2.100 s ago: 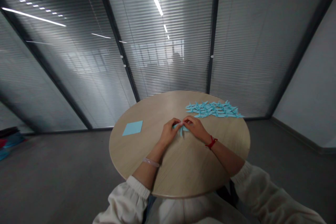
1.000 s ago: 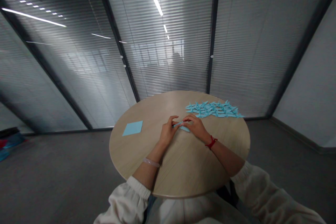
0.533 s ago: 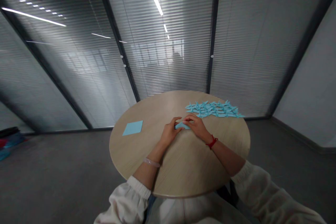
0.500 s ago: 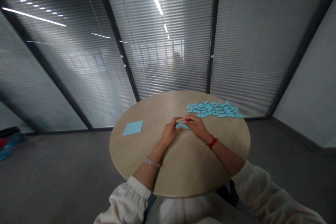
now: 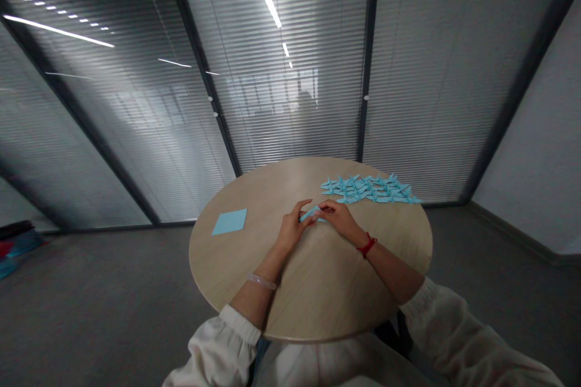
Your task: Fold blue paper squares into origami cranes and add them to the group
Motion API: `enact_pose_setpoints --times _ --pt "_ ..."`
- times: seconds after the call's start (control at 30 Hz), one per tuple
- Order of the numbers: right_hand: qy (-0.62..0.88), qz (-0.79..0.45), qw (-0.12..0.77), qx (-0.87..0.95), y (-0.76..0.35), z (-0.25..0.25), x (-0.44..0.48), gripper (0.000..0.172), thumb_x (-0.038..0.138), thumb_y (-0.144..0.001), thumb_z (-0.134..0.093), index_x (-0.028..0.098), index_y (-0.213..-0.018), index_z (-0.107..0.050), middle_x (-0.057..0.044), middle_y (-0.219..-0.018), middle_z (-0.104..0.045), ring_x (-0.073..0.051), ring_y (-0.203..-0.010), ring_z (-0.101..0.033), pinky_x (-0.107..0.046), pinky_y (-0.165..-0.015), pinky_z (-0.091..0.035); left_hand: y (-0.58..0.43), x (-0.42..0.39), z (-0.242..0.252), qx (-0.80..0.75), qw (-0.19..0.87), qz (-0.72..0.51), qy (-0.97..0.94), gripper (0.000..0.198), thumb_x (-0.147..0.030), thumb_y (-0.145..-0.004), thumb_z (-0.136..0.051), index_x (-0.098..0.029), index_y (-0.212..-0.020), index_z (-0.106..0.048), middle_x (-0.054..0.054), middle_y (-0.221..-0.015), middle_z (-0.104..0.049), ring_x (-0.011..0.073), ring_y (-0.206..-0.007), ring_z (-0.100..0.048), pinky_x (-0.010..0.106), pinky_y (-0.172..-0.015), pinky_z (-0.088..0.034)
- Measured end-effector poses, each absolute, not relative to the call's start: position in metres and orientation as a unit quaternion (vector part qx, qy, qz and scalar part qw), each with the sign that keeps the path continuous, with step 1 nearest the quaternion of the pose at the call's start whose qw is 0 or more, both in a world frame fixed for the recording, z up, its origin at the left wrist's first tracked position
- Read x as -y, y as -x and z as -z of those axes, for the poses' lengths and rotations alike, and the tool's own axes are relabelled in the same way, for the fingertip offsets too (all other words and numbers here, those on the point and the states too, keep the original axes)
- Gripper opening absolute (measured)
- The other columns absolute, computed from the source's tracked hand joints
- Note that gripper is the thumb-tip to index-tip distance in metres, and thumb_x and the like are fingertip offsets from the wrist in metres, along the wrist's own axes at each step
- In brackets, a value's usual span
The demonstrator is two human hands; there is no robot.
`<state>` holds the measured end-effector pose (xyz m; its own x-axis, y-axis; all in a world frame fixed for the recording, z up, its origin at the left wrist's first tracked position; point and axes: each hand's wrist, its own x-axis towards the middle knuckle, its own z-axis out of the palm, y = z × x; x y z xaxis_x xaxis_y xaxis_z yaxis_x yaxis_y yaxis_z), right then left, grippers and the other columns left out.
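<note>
Between my hands, over the middle of the round table [image 5: 318,290], is a small folded piece of light-blue paper [image 5: 310,213]. My left hand [image 5: 293,224] pinches its left part, with the index finger raised a little along the far side. On the right end, my right hand [image 5: 336,216] closes its thumb and fingers, covering part of the paper. The exact folds are too small to make out. Beyond my right hand lie several folded light-blue paper cranes [image 5: 370,188], set close together in rows.
A flat stack or sheet of light-blue paper [image 5: 229,222] lies on the left part of the table. Glass panels with blinds [image 5: 295,127] stand behind the table. A dark and red item [image 5: 18,245] is on the floor at far left.
The folded paper has tilted and looks narrower between my hands. My left index finger has lifted slightly off it. The cranes and the flat paper have stayed put.
</note>
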<state>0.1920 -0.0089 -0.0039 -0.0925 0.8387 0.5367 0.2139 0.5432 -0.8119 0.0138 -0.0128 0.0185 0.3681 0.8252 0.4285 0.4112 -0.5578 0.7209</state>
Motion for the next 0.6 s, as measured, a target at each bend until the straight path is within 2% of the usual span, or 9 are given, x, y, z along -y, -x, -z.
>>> enact_pose_setpoints --times 0.1,0.17,0.3,0.6 --pt "0.412 -0.311 0.559 0.649 -0.1929 0.0018 0.0096 0.029 0.046 -0.074 -0.066 0.017 -0.080 -0.065 -0.002 -0.076 -0.065 -0.016 -0.070 -0.059 -0.028 -0.068 -0.047 -0.0132 0.0116 -0.0187 -0.377 0.245 -0.427 -0.784 0.051 -0.035 -0.076 -0.066 -0.024 -0.124 -0.054 0.001 -0.089 -0.072 0.0138 -0.073 -0.066 0.024 -0.074 -0.049" --pt "0.418 -0.324 0.562 0.636 -0.1937 0.0011 0.0099 0.030 0.047 -0.073 -0.066 0.017 -0.079 -0.064 -0.002 -0.076 -0.065 -0.017 -0.071 -0.059 -0.028 -0.068 -0.046 -0.0126 0.0100 -0.0184 -0.371 0.253 -0.450 -0.772 0.043 -0.034 -0.076 -0.066 -0.022 -0.117 -0.061 0.004 -0.098 -0.071 0.0147 -0.074 -0.066 0.026 -0.073 -0.050" --pt "0.412 -0.360 0.565 0.618 -0.1936 -0.0008 0.0115 0.031 0.048 -0.072 -0.066 0.018 -0.078 -0.063 -0.002 -0.076 -0.064 -0.017 -0.073 -0.059 -0.028 -0.068 -0.046 -0.0120 0.0066 -0.0158 -0.362 0.292 -0.473 -0.748 0.033 -0.036 -0.077 -0.064 -0.018 -0.104 -0.068 0.007 -0.094 -0.072 0.0169 -0.073 -0.068 0.029 -0.074 -0.053" --pt "0.407 -0.391 0.528 0.635 -0.1928 -0.0059 0.0188 0.037 0.053 -0.071 -0.066 0.016 -0.076 -0.064 0.000 -0.068 -0.059 -0.014 -0.062 -0.052 -0.024 -0.056 -0.040 -0.0130 0.0040 -0.0106 -0.358 0.347 -0.456 -0.737 0.032 -0.034 -0.077 -0.064 -0.017 -0.104 -0.070 0.006 -0.090 -0.074 0.0188 -0.076 -0.070 0.030 -0.079 -0.053"
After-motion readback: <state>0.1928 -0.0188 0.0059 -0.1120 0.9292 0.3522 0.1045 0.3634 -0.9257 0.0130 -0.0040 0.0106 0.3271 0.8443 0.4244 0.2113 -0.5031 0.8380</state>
